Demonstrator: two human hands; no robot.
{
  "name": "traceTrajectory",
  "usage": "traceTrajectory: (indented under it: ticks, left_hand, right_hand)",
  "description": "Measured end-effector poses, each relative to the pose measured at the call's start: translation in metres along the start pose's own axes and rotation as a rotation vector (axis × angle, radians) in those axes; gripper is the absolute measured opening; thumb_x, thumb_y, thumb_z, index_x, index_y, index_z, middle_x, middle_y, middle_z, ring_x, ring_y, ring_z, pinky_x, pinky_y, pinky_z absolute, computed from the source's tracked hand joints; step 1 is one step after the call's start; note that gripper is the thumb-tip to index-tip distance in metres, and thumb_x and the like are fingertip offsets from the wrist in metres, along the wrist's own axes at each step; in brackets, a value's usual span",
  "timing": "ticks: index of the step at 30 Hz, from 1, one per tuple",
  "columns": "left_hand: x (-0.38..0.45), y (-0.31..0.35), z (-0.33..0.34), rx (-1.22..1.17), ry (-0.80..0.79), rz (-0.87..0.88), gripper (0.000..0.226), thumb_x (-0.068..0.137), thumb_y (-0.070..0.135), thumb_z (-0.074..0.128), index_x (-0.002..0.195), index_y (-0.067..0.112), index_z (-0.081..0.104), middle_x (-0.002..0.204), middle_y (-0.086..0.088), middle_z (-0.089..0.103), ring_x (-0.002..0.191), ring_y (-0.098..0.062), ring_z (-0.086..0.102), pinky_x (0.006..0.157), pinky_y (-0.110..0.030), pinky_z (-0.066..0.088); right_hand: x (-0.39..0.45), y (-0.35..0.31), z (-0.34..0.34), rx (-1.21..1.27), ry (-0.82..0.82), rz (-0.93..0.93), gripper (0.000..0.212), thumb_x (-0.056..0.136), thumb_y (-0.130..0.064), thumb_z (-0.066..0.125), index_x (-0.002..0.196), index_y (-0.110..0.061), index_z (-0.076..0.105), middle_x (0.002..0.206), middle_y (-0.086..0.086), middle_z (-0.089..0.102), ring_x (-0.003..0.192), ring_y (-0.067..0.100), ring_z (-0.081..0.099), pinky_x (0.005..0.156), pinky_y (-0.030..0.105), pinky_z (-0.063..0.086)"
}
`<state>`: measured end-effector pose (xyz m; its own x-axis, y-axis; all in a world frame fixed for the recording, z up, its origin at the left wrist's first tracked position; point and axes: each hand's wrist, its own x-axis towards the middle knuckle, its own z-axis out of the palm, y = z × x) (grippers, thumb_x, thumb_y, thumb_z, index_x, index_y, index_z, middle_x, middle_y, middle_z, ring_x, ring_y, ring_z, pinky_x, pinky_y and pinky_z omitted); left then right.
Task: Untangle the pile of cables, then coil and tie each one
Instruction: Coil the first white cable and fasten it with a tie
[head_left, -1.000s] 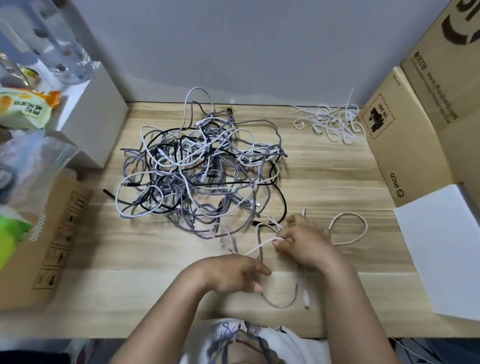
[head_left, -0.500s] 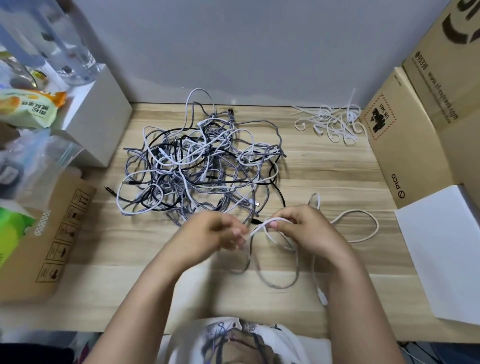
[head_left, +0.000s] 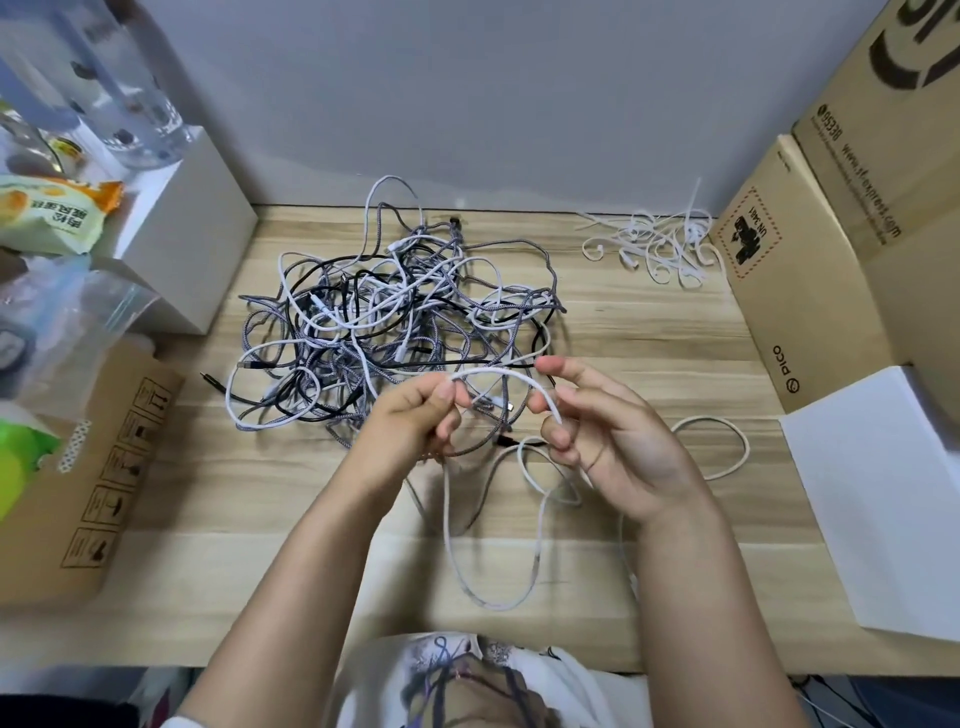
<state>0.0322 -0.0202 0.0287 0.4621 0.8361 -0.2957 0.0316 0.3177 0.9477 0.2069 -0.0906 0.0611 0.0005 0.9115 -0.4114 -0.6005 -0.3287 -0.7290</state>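
Your left hand (head_left: 415, 415) and right hand (head_left: 602, 431) pinch a smooth white cable (head_left: 498, 371) arching at centre frame, below the braided tangle (head_left: 384, 322) on grained wood (head_left: 649, 332).

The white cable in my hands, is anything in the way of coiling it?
Mostly clear. Both hands, left hand and right hand, hold the white cable above the table. Its slack loops lie near the cable pile; whether it remains tangled there is unclear.

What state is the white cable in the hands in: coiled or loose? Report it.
Loose: the white cable arches between both hands, its remainder trailing uncoiled across the table.
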Motion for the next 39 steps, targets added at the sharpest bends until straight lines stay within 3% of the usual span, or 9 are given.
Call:
traceTrajectory:
  ticks: [8,13,17,19,22,25,28,32,39]
  left_hand:
    - [0.014,0.008,-0.036,-0.500,0.277,-0.111,0.028,0.100,0.022,0.033,0.077,0.016,0.047,0.041,0.010,0.029,0.030,0.001,0.018,0.034,-0.010,0.012]
    - [0.015,0.010,-0.046,-0.868,-0.090,-0.273,0.021,0.090,0.023,0.048,0.085,0.012,0.065,0.049,0.004,0.035,0.045,-0.007,0.015,0.038,-0.019,0.022]
    - [0.005,0.019,-0.048,-0.840,-0.204,-0.294,0.031,0.101,0.020,0.035,0.114,0.002,0.056,0.063,-0.005,0.043,0.052,-0.014,0.029,0.050,-0.026,0.027]
    - [0.005,0.027,-0.033,-0.803,-0.342,-0.292,0.020,0.093,0.019,0.048,0.102,0.009,0.062,0.052,0.004,0.040,0.043,-0.008,0.022,0.039,-0.020,0.024]
    - [-0.004,0.036,-0.011,-0.440,-0.258,-0.274,0.028,0.081,0.024,0.049,0.082,0.013,0.074,0.043,0.009,0.028,0.036,0.000,0.014,0.034,-0.015,0.008]
    - [-0.009,0.040,0.005,-0.214,-0.349,-0.266,0.029,0.081,0.025,0.047,0.073,0.014,0.072,0.044,0.009,0.023,0.036,0.000,0.015,0.038,-0.015,0.004]
    - [-0.012,0.041,0.011,-0.105,-0.386,-0.287,0.026,0.079,0.027,0.048,0.055,0.018,0.055,0.044,0.009,0.022,0.037,-0.001,0.013,0.039,-0.015,0.004]
    - [-0.015,0.041,0.014,-0.073,-0.439,-0.328,0.037,0.081,0.033,0.051,0.047,0.022,0.045,0.046,0.009,0.020,0.039,-0.002,0.011,0.038,-0.015,0.005]
    - [-0.020,0.041,0.017,-0.350,-0.475,-0.311,0.042,0.089,0.036,0.050,0.049,0.023,0.044,0.044,0.012,0.023,0.039,-0.004,0.011,0.039,-0.014,0.027]
  right_hand:
    - [-0.001,-0.014,-0.018,0.371,-0.159,-0.063,0.027,0.058,-0.007,0.079,0.082,-0.016,0.072,0.066,0.001,0.057,0.039,0.004,0.045,0.038,0.015,0.037]
    - [-0.001,-0.017,-0.023,0.347,0.032,-0.118,0.014,0.069,-0.007,0.060,0.076,-0.016,0.069,0.060,-0.001,0.051,0.031,0.002,0.033,0.033,0.013,0.022]
    - [0.004,-0.008,-0.034,-0.387,0.452,-0.173,0.022,0.089,0.001,0.047,0.086,-0.013,0.063,0.065,0.001,0.052,0.035,0.004,0.037,0.037,0.014,0.027]
    - [0.004,-0.004,-0.036,-0.931,0.597,-0.189,0.019,0.087,-0.009,0.059,0.090,-0.026,0.065,0.089,-0.001,0.061,0.074,0.012,0.062,0.072,0.026,0.050]
    - [-0.003,-0.001,-0.015,-1.283,0.507,-0.309,0.036,0.081,-0.033,0.067,0.115,-0.038,0.057,0.122,-0.005,0.052,0.119,0.017,0.046,0.104,0.032,0.024]
    - [-0.004,0.000,0.019,-1.140,0.162,-0.603,0.036,0.084,-0.040,0.056,0.119,-0.042,0.049,0.113,-0.017,0.058,0.117,0.006,0.051,0.106,0.041,0.033]
    - [-0.001,0.007,0.031,-1.016,-0.002,-0.635,0.026,0.089,-0.031,0.055,0.115,-0.030,0.058,0.092,-0.006,0.064,0.091,0.006,0.061,0.088,0.026,0.045]
    - [-0.001,0.011,0.033,-0.884,0.050,-0.549,0.008,0.081,-0.031,0.061,0.088,-0.035,0.065,0.065,0.009,0.062,0.063,0.021,0.055,0.064,0.033,0.045]
    - [-0.003,0.005,0.030,-0.548,0.279,-0.677,0.012,0.077,-0.016,0.069,0.070,-0.023,0.063,0.055,-0.020,0.059,0.053,-0.005,0.048,0.056,0.008,0.036]
